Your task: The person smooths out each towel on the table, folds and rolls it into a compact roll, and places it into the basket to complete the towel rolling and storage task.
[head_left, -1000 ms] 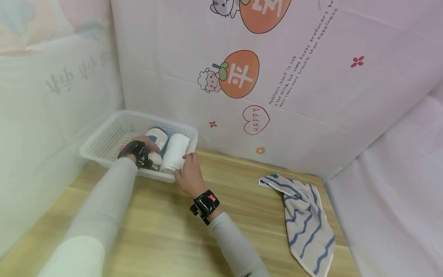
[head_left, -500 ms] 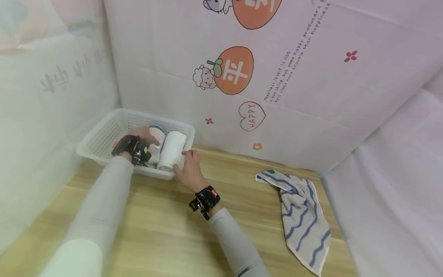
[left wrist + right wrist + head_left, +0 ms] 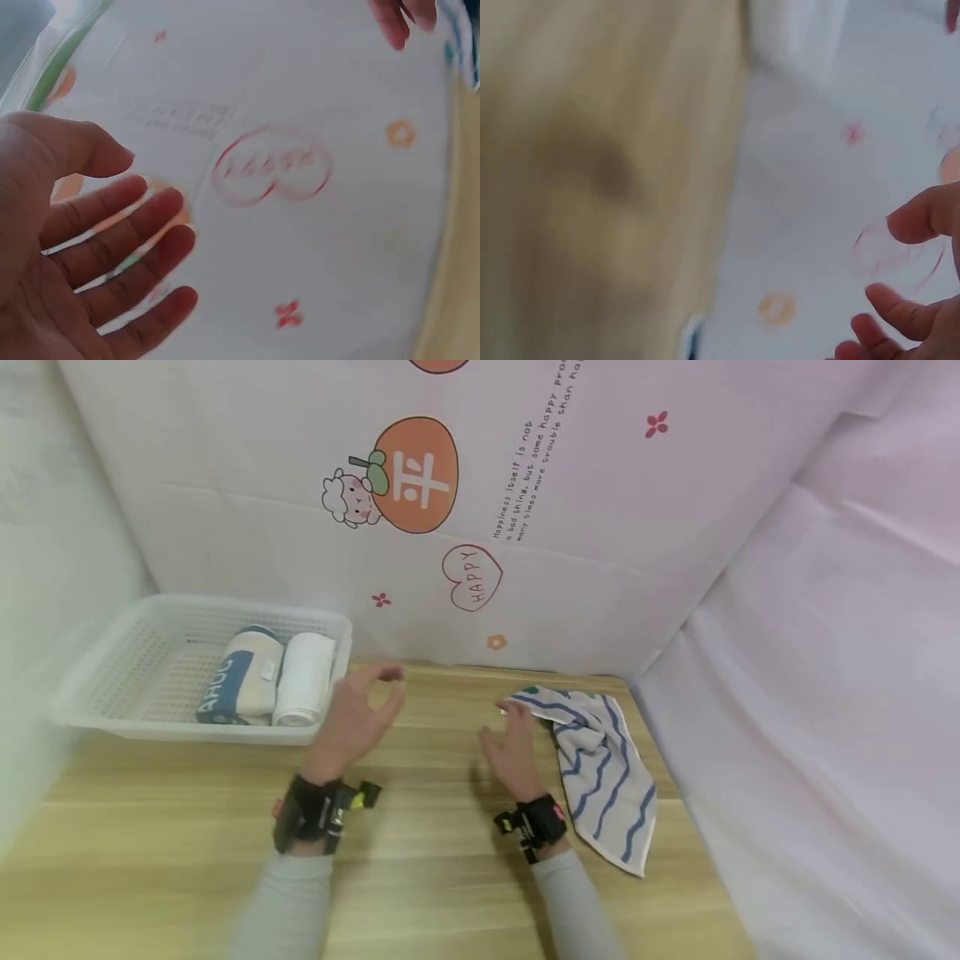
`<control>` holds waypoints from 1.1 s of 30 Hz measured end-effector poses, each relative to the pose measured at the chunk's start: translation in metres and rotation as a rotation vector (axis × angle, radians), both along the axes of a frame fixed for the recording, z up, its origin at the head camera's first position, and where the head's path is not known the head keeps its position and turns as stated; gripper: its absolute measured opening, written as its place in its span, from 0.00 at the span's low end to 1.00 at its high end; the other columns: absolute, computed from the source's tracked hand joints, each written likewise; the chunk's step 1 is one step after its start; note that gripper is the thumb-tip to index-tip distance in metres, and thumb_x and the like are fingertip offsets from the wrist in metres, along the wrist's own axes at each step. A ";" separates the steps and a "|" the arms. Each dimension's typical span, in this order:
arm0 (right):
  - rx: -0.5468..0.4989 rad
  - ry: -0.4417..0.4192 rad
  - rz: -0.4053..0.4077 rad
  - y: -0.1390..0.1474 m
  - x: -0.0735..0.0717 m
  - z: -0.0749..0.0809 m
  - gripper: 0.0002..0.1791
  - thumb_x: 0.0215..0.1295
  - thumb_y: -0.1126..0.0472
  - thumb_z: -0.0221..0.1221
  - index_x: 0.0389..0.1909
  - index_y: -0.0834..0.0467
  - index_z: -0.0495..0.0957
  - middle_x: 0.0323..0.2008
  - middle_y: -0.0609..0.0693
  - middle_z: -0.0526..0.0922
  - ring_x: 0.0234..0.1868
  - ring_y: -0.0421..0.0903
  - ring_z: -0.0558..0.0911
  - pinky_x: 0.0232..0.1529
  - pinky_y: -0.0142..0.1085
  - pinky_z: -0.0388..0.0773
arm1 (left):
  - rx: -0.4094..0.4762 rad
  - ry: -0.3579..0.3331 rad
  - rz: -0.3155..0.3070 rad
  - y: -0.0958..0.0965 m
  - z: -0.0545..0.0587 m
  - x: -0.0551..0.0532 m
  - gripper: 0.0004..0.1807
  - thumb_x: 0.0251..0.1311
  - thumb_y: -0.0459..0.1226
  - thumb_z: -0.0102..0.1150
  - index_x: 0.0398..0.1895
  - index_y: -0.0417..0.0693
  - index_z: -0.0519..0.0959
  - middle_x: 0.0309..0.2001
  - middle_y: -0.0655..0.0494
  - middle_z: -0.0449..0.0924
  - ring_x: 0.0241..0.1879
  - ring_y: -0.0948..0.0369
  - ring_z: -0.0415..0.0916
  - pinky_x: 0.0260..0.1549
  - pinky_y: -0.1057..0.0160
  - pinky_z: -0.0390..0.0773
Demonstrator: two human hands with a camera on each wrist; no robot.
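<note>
My left hand (image 3: 352, 722) is in the air just right of the white plastic basket (image 3: 187, 732), fingers loosely bent and apart, holding nothing. In the left wrist view its spread fingers (image 3: 139, 259) show against the printed wall cloth. My right hand (image 3: 516, 752) hovers over the table by the left corner of a striped towel (image 3: 600, 768), thumb and fingers apart. The towel lies crumpled, cream with wavy blue lines. Inside the basket's right half, a rolled blue-and-cream towel (image 3: 251, 677) and a white roll (image 3: 305, 679) lie side by side.
The wooden table (image 3: 420, 877) meets a printed cloth wall (image 3: 292, 560) at the back. Another white cloth wall (image 3: 787, 710) borders the right side. The basket stands in the back left corner.
Both hands have left the basket and moved right, the right one to the striped towel. The two rolls stay in the basket. The head view has shifted right.
</note>
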State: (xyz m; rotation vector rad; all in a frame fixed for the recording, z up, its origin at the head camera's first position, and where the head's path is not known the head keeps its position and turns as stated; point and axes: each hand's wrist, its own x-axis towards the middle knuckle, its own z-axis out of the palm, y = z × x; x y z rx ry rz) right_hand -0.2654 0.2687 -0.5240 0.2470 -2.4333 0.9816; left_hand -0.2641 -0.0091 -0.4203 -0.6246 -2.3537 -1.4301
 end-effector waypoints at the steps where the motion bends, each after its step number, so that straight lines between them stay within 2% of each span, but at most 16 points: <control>1: 0.017 -0.038 -0.057 0.017 0.004 -0.008 0.28 0.60 0.61 0.63 0.58 0.70 0.71 0.60 0.72 0.67 0.64 0.68 0.64 0.63 0.62 0.63 | 0.007 0.008 -0.022 0.010 -0.008 0.005 0.16 0.67 0.35 0.60 0.56 0.39 0.80 0.54 0.43 0.84 0.56 0.47 0.79 0.60 0.44 0.76; 2: 0.040 -0.100 -0.113 0.033 0.009 -0.015 0.29 0.59 0.61 0.63 0.59 0.72 0.69 0.61 0.73 0.65 0.64 0.69 0.63 0.63 0.63 0.63 | 0.009 0.015 -0.038 0.018 -0.016 0.009 0.15 0.67 0.34 0.60 0.55 0.39 0.81 0.52 0.43 0.84 0.54 0.48 0.80 0.59 0.45 0.77; 4: 0.105 -0.246 -0.224 0.061 0.020 -0.027 0.33 0.57 0.62 0.63 0.60 0.75 0.66 0.61 0.77 0.63 0.65 0.72 0.61 0.63 0.64 0.62 | -0.012 -0.022 -0.069 0.031 -0.033 0.017 0.16 0.66 0.34 0.61 0.55 0.41 0.81 0.52 0.45 0.85 0.53 0.50 0.81 0.58 0.46 0.78; 7: 0.219 -0.419 -0.275 0.085 0.036 -0.036 0.32 0.62 0.64 0.61 0.61 0.78 0.64 0.57 0.80 0.64 0.62 0.75 0.63 0.62 0.65 0.63 | -0.096 -0.113 -0.090 0.041 -0.060 0.025 0.16 0.66 0.35 0.61 0.56 0.43 0.81 0.51 0.47 0.85 0.53 0.52 0.81 0.57 0.48 0.79; 9: 0.298 -0.417 -0.262 0.093 0.042 -0.039 0.24 0.62 0.68 0.60 0.54 0.79 0.67 0.51 0.80 0.69 0.56 0.76 0.68 0.59 0.65 0.66 | -0.169 -0.167 -0.106 0.047 -0.076 0.029 0.16 0.66 0.35 0.61 0.55 0.45 0.82 0.51 0.49 0.85 0.52 0.53 0.81 0.55 0.49 0.80; 12: 0.398 -0.318 -0.236 0.094 0.048 -0.039 0.10 0.58 0.75 0.61 0.39 0.74 0.74 0.37 0.74 0.76 0.43 0.73 0.78 0.48 0.62 0.75 | -0.255 -0.211 -0.132 0.054 -0.094 0.035 0.14 0.66 0.34 0.62 0.54 0.44 0.82 0.49 0.50 0.86 0.51 0.54 0.82 0.53 0.51 0.81; 15: 0.425 -0.286 -0.201 0.087 0.052 -0.037 0.08 0.51 0.78 0.61 0.29 0.66 0.72 0.27 0.65 0.78 0.31 0.65 0.80 0.35 0.57 0.77 | -0.282 -0.216 -0.168 0.060 -0.103 0.040 0.13 0.65 0.33 0.63 0.52 0.42 0.83 0.47 0.50 0.86 0.50 0.54 0.82 0.51 0.51 0.82; 18: 0.387 -0.345 -0.123 0.075 0.056 -0.036 0.10 0.52 0.75 0.60 0.27 0.61 0.69 0.22 0.55 0.74 0.24 0.53 0.76 0.26 0.47 0.73 | -0.294 -0.223 -0.193 0.062 -0.106 0.043 0.14 0.65 0.32 0.64 0.53 0.42 0.82 0.47 0.50 0.86 0.50 0.52 0.82 0.51 0.50 0.82; 21: 0.341 -0.423 0.016 0.060 0.059 -0.035 0.10 0.60 0.70 0.56 0.25 0.57 0.67 0.20 0.49 0.67 0.21 0.45 0.68 0.24 0.38 0.66 | -0.298 -0.213 -0.220 0.065 -0.110 0.042 0.16 0.61 0.29 0.64 0.53 0.42 0.82 0.47 0.49 0.85 0.51 0.51 0.81 0.53 0.48 0.81; 24: 0.277 -0.502 0.198 0.047 0.059 -0.032 0.10 0.70 0.64 0.51 0.26 0.58 0.68 0.21 0.49 0.66 0.22 0.43 0.67 0.27 0.35 0.66 | -0.321 -0.180 -0.260 0.068 -0.116 0.039 0.21 0.55 0.26 0.67 0.55 0.40 0.81 0.51 0.47 0.84 0.55 0.49 0.80 0.58 0.47 0.78; 26: 0.228 -0.540 0.299 0.041 0.060 -0.027 0.11 0.74 0.60 0.48 0.33 0.59 0.75 0.27 0.49 0.73 0.29 0.43 0.73 0.33 0.36 0.71 | -0.358 -0.144 -0.288 0.072 -0.121 0.035 0.27 0.50 0.25 0.70 0.58 0.40 0.80 0.55 0.45 0.82 0.58 0.47 0.78 0.61 0.47 0.76; 28: 0.172 -0.589 0.369 0.035 0.061 -0.021 0.12 0.75 0.55 0.50 0.43 0.57 0.78 0.34 0.49 0.77 0.35 0.42 0.76 0.38 0.36 0.73 | -0.384 -0.117 -0.308 0.076 -0.126 0.031 0.34 0.46 0.26 0.73 0.62 0.40 0.78 0.59 0.42 0.79 0.60 0.45 0.75 0.62 0.45 0.74; 31: 0.122 -0.576 0.463 0.026 0.062 -0.010 0.11 0.74 0.50 0.56 0.47 0.53 0.78 0.36 0.45 0.77 0.38 0.40 0.75 0.40 0.35 0.74 | -0.372 -0.099 -0.299 0.081 -0.132 0.025 0.42 0.45 0.28 0.75 0.69 0.42 0.72 0.64 0.39 0.72 0.64 0.43 0.71 0.64 0.44 0.72; 33: 0.110 -0.548 0.517 0.019 0.062 -0.003 0.10 0.72 0.48 0.60 0.40 0.50 0.77 0.30 0.42 0.72 0.33 0.38 0.72 0.35 0.32 0.71 | -0.322 -0.092 -0.282 0.083 -0.133 0.022 0.45 0.45 0.26 0.74 0.71 0.44 0.70 0.67 0.35 0.68 0.67 0.41 0.67 0.65 0.41 0.71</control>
